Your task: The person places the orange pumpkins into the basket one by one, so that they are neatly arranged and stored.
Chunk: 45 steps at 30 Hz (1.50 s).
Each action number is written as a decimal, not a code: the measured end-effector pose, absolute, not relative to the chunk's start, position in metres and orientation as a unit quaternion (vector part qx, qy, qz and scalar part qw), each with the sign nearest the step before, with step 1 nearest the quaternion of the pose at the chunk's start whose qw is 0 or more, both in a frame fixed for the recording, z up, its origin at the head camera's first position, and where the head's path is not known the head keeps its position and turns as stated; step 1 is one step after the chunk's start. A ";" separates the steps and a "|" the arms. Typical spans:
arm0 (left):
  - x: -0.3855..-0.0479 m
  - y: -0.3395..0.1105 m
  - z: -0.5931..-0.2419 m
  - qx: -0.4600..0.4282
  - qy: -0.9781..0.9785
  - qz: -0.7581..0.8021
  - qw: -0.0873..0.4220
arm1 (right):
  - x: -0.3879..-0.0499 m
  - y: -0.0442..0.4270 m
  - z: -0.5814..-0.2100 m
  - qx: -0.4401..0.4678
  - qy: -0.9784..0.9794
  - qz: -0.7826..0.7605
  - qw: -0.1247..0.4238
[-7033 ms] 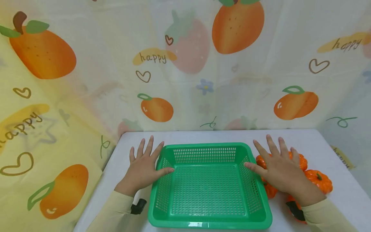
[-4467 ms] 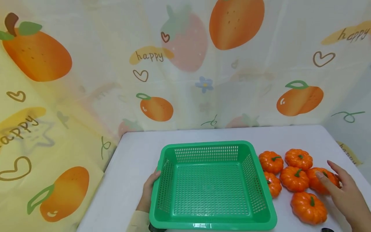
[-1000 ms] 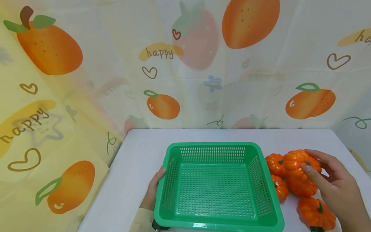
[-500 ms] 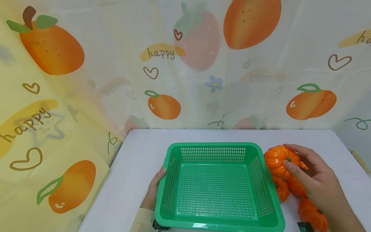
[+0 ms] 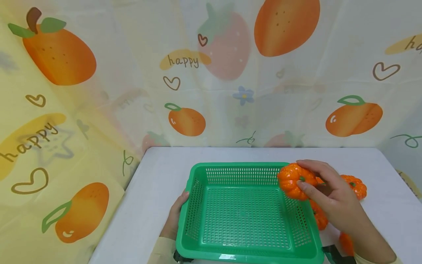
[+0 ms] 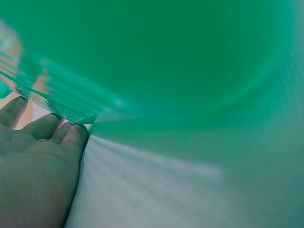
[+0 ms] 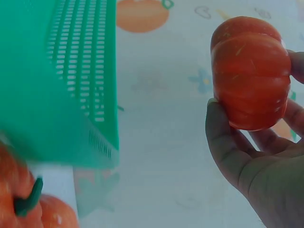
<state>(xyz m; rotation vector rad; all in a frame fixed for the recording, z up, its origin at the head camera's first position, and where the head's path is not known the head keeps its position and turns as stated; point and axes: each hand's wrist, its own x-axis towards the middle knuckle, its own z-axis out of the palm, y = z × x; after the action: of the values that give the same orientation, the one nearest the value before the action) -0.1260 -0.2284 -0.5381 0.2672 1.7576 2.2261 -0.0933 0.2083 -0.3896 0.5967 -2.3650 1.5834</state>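
Note:
My right hand (image 5: 333, 198) holds an orange mini pumpkin (image 5: 294, 181) with a green stem, thumb on the near side and fingers round the far side. This pumpkin (image 7: 251, 73) is raised beside the green basket (image 7: 85, 61) in the right wrist view. In the head view it overlaps the right rim of the green plastic basket (image 5: 242, 216), whose inside is bare. My left hand (image 5: 174, 214) rests against the basket's outer left wall. In the left wrist view, the fingers of my left hand (image 6: 42, 166) lie extended along the basket's wall (image 6: 66, 95).
More orange pumpkins lie right of the basket: one (image 5: 356, 186) beyond my right hand, one (image 5: 319, 215) against the basket's wall, one (image 5: 346, 242) partly behind my wrist. A white-covered table (image 5: 145, 190) bears everything. A fruit-printed cloth (image 5: 217, 110) hangs behind it.
My right hand has lifted a pumpkin from the group and carried it left, from above the other pumpkins to the basket's right rim. My left hand and the basket stay in place over the last second.

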 end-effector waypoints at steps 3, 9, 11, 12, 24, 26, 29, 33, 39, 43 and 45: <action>-0.122 -0.223 -0.532 0.078 0.602 0.783 0.136 | -0.098 0.200 -0.391 0.225 -0.796 0.551 0.108; -0.121 -0.221 -0.526 0.067 0.602 0.782 0.151 | -0.105 0.183 -0.394 0.258 -0.769 0.577 0.092; -0.121 -0.220 -0.526 0.069 0.603 0.780 0.150 | -0.107 0.177 -0.394 0.264 -0.768 0.576 0.089; -0.121 -0.220 -0.526 0.071 0.605 0.778 0.150 | -0.108 0.175 -0.393 0.265 -0.770 0.573 0.088; -0.123 -0.221 -0.530 0.076 0.604 0.780 0.143 | -0.123 0.145 -0.387 0.284 -0.773 0.563 0.064; -0.124 -0.221 -0.531 0.083 0.606 0.779 0.139 | -0.125 0.140 -0.386 0.287 -0.769 0.567 0.061; -0.124 -0.221 -0.531 0.085 0.612 0.774 0.136 | -0.129 0.133 -0.386 0.297 -0.762 0.573 0.058; -0.123 -0.222 -0.532 0.077 0.610 0.777 0.138 | -0.133 0.122 -0.386 0.308 -0.754 0.577 0.052; -0.122 -0.223 -0.532 0.071 0.596 0.785 0.156 | -0.138 0.108 -0.386 0.308 -0.756 0.577 0.024; -0.120 -0.220 -0.532 0.064 0.596 0.784 0.160 | -0.141 0.099 -0.388 0.307 -0.752 0.583 -0.002; -0.120 -0.221 -0.533 0.067 0.594 0.786 0.158 | -0.143 0.095 -0.389 0.304 -0.754 0.583 -0.012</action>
<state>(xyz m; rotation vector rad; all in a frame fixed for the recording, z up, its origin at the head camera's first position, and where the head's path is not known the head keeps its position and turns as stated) -0.1202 -0.2205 -0.5330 0.1910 1.6992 2.2479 -0.1429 0.0954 -0.3886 0.9633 -2.3850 1.8436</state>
